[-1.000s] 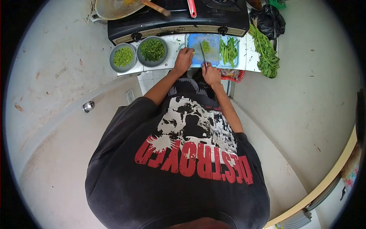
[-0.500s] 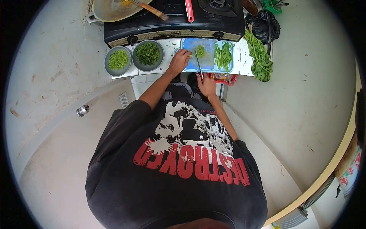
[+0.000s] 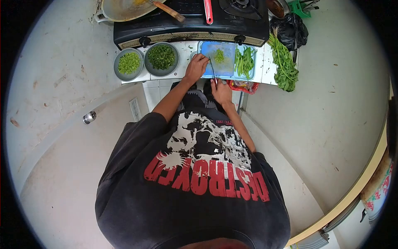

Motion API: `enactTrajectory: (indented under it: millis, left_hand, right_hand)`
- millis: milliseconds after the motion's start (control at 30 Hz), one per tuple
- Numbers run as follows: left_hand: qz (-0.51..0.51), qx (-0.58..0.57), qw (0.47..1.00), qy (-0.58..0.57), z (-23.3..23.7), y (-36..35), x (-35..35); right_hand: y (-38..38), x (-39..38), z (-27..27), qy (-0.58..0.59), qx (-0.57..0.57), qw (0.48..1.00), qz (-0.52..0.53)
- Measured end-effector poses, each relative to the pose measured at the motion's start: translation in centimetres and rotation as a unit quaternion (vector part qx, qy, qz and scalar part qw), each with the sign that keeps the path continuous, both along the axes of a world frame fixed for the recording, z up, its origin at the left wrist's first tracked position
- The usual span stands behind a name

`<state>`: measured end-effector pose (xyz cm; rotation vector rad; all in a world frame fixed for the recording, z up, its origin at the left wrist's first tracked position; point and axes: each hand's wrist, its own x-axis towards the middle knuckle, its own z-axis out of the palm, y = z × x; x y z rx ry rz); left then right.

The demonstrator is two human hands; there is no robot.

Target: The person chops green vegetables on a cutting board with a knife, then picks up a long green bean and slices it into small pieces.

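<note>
My right hand (image 3: 222, 91) is closed round the handle of a knife (image 3: 213, 69), its blade lying over the blue cutting board (image 3: 228, 71). At the board's left edge, my left hand (image 3: 196, 67) has its fingers bunched on green stems, mostly hidden beneath them, close to the blade. Chopped green stems (image 3: 219, 55) form a small pile just right of the knife. Cut leafy greens (image 3: 244, 62) lie at the right side of the light blue tray (image 3: 254, 71) under the board.
Left of my hands stand a bowl of pale chopped stems (image 3: 128, 63) and a bowl of dark chopped leaves (image 3: 161, 57). Behind is a gas stove (image 3: 190, 31) with a wok (image 3: 120, 12). A leafy bunch (image 3: 284, 64) and black plastic bag (image 3: 292, 31) are at right.
The knife and my right hand have shifted slightly left, bringing the blade nearer my left fingers. Less of the stems shows past those fingers. The view has moved a little.
</note>
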<state>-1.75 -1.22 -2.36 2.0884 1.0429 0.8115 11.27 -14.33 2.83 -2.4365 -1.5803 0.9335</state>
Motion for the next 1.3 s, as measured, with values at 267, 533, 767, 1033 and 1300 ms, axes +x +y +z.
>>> enactTrajectory:
  millis: [267,533,767,1033,1300]
  left_hand:
    - [-0.002,-0.011,1.0,-0.012,0.5,0.1,-0.1]
    - [-0.009,-0.01,1.0,-0.006,0.5,0.3,-0.1]
    - [-0.014,-0.018,1.0,0.005,0.5,0.3,-0.2]
    - [-0.011,-0.005,1.0,-0.002,0.3,0.4,-0.1]
    - [-0.005,-0.001,1.0,-0.015,0.1,0.2,-0.1]
  right_hand:
    - [0.0,0.2,-0.3,-0.02,0.0,1.0,-0.002]
    - [0.7,0.5,0.1,-0.003,0.013,1.0,0.003]
    - [0.9,0.3,-0.1,0.005,0.019,1.0,0.006]
    - [3.9,0.0,-0.6,-0.003,0.018,1.0,0.016]
    - [4.3,-0.4,-1.7,-0.015,0.022,1.0,0.006]
